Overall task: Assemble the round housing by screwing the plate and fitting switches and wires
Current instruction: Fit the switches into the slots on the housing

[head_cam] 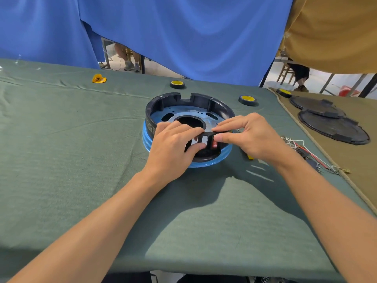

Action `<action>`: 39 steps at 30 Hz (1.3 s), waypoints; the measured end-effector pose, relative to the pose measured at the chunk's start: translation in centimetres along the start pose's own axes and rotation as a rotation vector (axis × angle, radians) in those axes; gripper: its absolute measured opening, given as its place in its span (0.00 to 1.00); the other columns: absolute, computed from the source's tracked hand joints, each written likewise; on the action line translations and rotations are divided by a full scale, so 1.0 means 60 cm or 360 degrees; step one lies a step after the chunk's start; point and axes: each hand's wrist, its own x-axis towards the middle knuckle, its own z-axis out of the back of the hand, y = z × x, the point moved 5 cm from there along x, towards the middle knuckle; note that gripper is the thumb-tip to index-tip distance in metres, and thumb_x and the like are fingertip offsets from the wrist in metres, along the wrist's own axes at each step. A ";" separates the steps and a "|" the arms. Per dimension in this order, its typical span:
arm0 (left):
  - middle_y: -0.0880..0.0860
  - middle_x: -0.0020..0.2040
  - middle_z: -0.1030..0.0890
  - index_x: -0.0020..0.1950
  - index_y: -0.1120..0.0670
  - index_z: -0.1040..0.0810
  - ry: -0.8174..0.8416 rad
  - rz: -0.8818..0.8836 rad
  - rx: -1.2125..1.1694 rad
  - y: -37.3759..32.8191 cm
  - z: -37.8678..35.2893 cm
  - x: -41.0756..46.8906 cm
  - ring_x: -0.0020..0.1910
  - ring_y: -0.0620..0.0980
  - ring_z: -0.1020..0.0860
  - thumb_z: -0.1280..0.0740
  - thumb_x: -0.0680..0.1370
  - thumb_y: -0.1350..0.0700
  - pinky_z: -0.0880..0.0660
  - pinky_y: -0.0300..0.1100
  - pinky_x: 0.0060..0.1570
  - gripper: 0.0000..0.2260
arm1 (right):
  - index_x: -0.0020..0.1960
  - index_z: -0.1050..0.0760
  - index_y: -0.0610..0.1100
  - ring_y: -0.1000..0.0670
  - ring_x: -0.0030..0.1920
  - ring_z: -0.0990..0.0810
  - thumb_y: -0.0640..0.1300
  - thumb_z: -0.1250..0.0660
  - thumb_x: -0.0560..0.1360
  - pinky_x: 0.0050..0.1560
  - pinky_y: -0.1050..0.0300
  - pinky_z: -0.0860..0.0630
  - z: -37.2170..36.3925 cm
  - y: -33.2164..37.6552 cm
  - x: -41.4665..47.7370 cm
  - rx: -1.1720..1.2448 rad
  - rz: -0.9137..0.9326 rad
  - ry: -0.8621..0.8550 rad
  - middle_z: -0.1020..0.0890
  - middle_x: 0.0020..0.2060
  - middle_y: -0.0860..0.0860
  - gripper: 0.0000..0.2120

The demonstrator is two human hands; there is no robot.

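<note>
Mid-desk, on green cloth: round housing, black wall, open side up, seated on a blue ring. A gap breaks its far wall. Inside lies a pale metal plate with slots and small holes, around a dark central opening.

Both hands meet over the housing's near rim. Left hand comes in from the near left, with thumb and curled fingers pinching the left part of a black slotted frame. Right hand comes in from the near right, with thumb and forefinger pinching the frame's right end. The frame is held tilted just above the near wall, between the two hands. A red switch shows at the frame's right slot, just under the right thumb. I cannot tell whether it is seated. The near part of the housing is hidden by the hands.

A yellow object is mostly hidden under the right hand, so I cannot tell what it is. Right of that wrist lies a tangle of wires, white, red and black, on the cloth near the desk edge.

Beyond the housing are two tape rolls, one far centre and one far right. A crumpled yellow scrap lies far left.

On the tan cloth to the right are a third tape roll and two black round lids, overlapping. A blue curtain hangs behind.
</note>
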 end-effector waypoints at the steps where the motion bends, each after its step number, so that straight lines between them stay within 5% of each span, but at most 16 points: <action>1: 0.51 0.42 0.16 0.55 0.57 0.16 0.0002 0.0005 -0.0002 0.000 0.000 0.000 0.44 0.55 0.21 0.30 0.74 0.51 0.39 0.45 0.51 0.13 | 0.50 0.15 0.43 0.70 0.44 0.22 0.40 0.24 0.70 0.46 0.79 0.32 0.002 0.000 0.002 0.0002 -0.0008 0.0000 0.17 0.42 0.60 0.09; 9: 0.51 0.41 0.16 0.54 0.57 0.16 0.0011 0.0013 0.0028 -0.003 0.000 -0.001 0.43 0.55 0.21 0.30 0.74 0.52 0.38 0.46 0.51 0.13 | 0.52 0.15 0.45 0.66 0.49 0.22 0.41 0.25 0.71 0.53 0.76 0.32 -0.003 0.009 -0.013 -0.0237 0.0133 -0.0132 0.17 0.46 0.56 0.10; 13: 0.51 0.41 0.16 0.54 0.57 0.16 -0.0003 0.0001 0.0046 -0.004 0.001 -0.002 0.43 0.55 0.20 0.30 0.74 0.52 0.38 0.45 0.51 0.13 | 0.59 0.19 0.48 0.57 0.61 0.26 0.46 0.23 0.69 0.64 0.65 0.35 -0.015 0.005 -0.026 -0.0376 0.0170 -0.0020 0.19 0.55 0.57 0.19; 20: 0.51 0.41 0.16 0.54 0.57 0.16 -0.0022 0.0014 0.0047 -0.004 0.001 -0.002 0.43 0.56 0.20 0.29 0.73 0.52 0.38 0.45 0.52 0.13 | 0.55 0.17 0.46 0.48 0.56 0.21 0.45 0.23 0.68 0.59 0.45 0.27 -0.023 0.018 -0.031 -0.0588 0.0312 -0.0207 0.16 0.52 0.52 0.16; 25: 0.51 0.40 0.16 0.54 0.57 0.16 -0.0021 -0.0001 0.0054 -0.005 0.002 -0.002 0.43 0.56 0.20 0.29 0.74 0.52 0.39 0.45 0.51 0.12 | 0.55 0.18 0.52 0.51 0.56 0.24 0.50 0.23 0.66 0.58 0.47 0.28 -0.016 0.014 -0.018 -0.0564 0.0107 -0.0148 0.17 0.51 0.52 0.18; 31: 0.50 0.40 0.17 0.54 0.56 0.16 -0.0027 -0.0018 0.0052 -0.004 0.004 -0.003 0.42 0.54 0.21 0.30 0.74 0.52 0.38 0.44 0.51 0.12 | 0.58 0.18 0.51 0.54 0.57 0.25 0.49 0.24 0.70 0.58 0.61 0.31 -0.004 0.016 -0.007 -0.0443 0.0095 0.0138 0.18 0.53 0.53 0.17; 39: 0.50 0.40 0.17 0.53 0.56 0.16 -0.0045 -0.0009 0.0053 -0.004 0.002 -0.003 0.42 0.55 0.21 0.29 0.74 0.52 0.38 0.44 0.51 0.12 | 0.59 0.19 0.47 0.49 0.58 0.24 0.47 0.26 0.72 0.61 0.45 0.30 -0.017 0.017 -0.017 -0.0715 0.0290 -0.0041 0.17 0.54 0.52 0.16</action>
